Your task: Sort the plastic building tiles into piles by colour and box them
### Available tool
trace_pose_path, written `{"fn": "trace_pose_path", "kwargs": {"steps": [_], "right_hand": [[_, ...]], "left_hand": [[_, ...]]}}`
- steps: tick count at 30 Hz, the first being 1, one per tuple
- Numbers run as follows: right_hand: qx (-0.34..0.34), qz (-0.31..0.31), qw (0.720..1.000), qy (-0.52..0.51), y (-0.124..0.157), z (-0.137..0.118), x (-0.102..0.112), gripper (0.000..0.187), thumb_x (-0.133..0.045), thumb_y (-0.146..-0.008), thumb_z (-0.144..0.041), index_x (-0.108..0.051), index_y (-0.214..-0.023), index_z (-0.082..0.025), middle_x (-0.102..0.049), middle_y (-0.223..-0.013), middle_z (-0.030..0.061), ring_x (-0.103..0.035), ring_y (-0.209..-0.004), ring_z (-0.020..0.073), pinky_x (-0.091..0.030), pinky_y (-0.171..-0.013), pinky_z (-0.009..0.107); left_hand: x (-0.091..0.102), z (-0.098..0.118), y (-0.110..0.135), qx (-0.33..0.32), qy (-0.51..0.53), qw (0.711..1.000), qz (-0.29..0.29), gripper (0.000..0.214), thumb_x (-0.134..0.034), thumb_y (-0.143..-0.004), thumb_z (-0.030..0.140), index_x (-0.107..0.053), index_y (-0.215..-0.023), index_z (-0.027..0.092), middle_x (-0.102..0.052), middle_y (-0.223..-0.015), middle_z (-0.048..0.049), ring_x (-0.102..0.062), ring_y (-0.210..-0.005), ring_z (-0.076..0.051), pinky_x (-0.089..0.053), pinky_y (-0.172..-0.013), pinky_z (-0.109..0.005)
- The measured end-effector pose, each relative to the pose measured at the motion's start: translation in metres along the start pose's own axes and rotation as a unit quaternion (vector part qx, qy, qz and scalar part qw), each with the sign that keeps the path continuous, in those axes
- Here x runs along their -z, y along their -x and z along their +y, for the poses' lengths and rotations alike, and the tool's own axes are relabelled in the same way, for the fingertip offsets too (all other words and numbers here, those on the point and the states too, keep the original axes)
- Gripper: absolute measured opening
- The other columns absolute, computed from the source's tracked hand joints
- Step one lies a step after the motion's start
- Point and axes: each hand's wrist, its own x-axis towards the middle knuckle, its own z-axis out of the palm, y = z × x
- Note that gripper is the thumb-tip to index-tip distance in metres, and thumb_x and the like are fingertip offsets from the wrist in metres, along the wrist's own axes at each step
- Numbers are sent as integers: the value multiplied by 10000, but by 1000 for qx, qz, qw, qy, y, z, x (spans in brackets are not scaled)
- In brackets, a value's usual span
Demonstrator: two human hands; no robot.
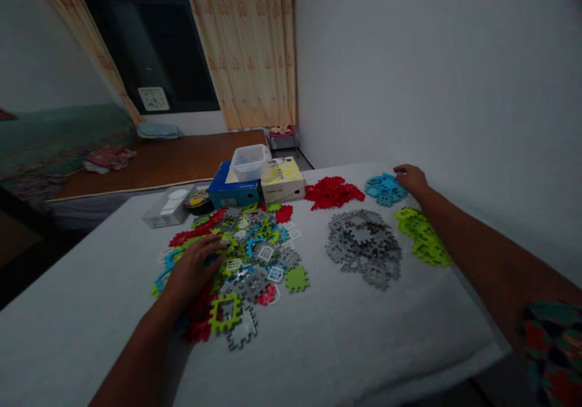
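Note:
On the left, my left hand (193,270) reaches over a mixed heap of plastic building pieces (243,246), thumb and fingers apart, touching its near left side. The heap holds notched squares, frames and white window-like pieces in several colours. At the table's far right, my right hand (411,179) is at the edge of a pile of blue pieces (385,189). Its fingers are curled in; what they may hold is hidden. Just below lies a pile of lime-green pieces (422,237), partly beside my forearm. Grey pieces (364,246) form a larger pile to the left of it.
Red pieces (333,192) are piled near the far edge. Behind the heap stand a blue box (234,193), a yellow-and-white box (284,181), a clear plastic tub (249,159), a round black container (199,201) and a white box (167,208). A white cloth (336,340) covers the table.

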Motion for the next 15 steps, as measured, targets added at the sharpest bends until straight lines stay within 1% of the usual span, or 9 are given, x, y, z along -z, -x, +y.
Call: {"fn": "trace_pose_path", "kwargs": {"steps": [2, 3, 5, 6, 8, 9, 11, 13, 15], "right_hand": [[20, -52, 994, -93, 24, -36, -12, 290, -525, -803, -226, -712, -997, -119, -729, -982, 138, -668, -760, 187, -534, -686, 307], [41, -94, 983, -154, 42, -58, -18, 297, -518, -830, -254, -698, -1030, -128, -728, -989, 128, -667, -737, 172, -534, -657, 290], [102, -196, 941, -256, 89, -105, -28, 305, -523, -874, -343, -679, -1057, -154, -730, -945, 102, -650, -670, 148, -529, -599, 265], [136, -250, 918, -276, 115, -127, -32, 306, -531, -885, -382, -678, -1049, -170, -730, -902, 88, -638, -637, 141, -525, -580, 259], [214, -338, 873, -278, 162, -166, -39, 266, -544, -891, -383, -686, -1015, -197, -726, -866, 61, -630, -613, 136, -528, -592, 266], [249, -361, 857, -270, 181, -181, -43, 244, -544, -894, -357, -688, -1023, -209, -727, -889, 55, -637, -628, 137, -535, -625, 277], [301, -374, 841, -249, 208, -205, -56, 232, -548, -890, -290, -686, -1066, -228, -728, -992, 57, -670, -741, 158, -542, -730, 311], [321, -378, 836, -235, 220, -221, -72, 272, -544, -891, -252, -667, -1133, -232, -716, -1088, 70, -679, -886, 188, -528, -817, 341], [311, -405, 825, -241, 224, -233, -87, 318, -530, -909, -269, -630, -1207, -215, -718, -1067, 79, -676, -913, 198, -525, -811, 342]], "left_hand": [[3, 13, 1, -5, 25, 1000, 14, 400, -563, -846, 566, -733, -1024, 251, -664, -1236, -93, -616, -1148, -277, -489, -1023, -473], [4, 20, 2, -11, 39, 999, 19, 372, -576, -853, 529, -720, -1051, 249, -654, -1247, -92, -611, -1158, -269, -487, -1026, -473], [6, 35, 3, -29, 72, 997, 25, 316, -599, -865, 446, -697, -1089, 247, -640, -1259, -88, -603, -1173, -254, -481, -1035, -472], [7, 41, 3, -43, 89, 995, 25, 301, -617, -863, 406, -686, -1109, 246, -632, -1266, -88, -598, -1182, -245, -481, -1037, -463], [6, 52, 4, -68, 114, 991, 22, 300, -647, -857, 334, -664, -1143, 246, -615, -1284, -89, -586, -1199, -231, -479, -1042, -448], [5, 55, 4, -81, 123, 989, 22, 307, -661, -853, 308, -655, -1153, 245, -608, -1287, -91, -581, -1204, -226, -480, -1041, -443], [2, 60, 5, -107, 138, 984, 24, 319, -680, -848, 279, -642, -1163, 244, -599, -1290, -95, -572, -1214, -223, -483, -1038, -440], [-3, 62, 6, -130, 147, 980, 31, 340, -694, -845, 274, -631, -1178, 248, -589, -1296, -97, -560, -1228, -224, -479, -1043, -445], [-7, 63, 7, -139, 150, 978, 36, 371, -702, -842, 278, -619, -1203, 258, -581, -1304, -93, -548, -1240, -225, -471, -1053, -454]]}}
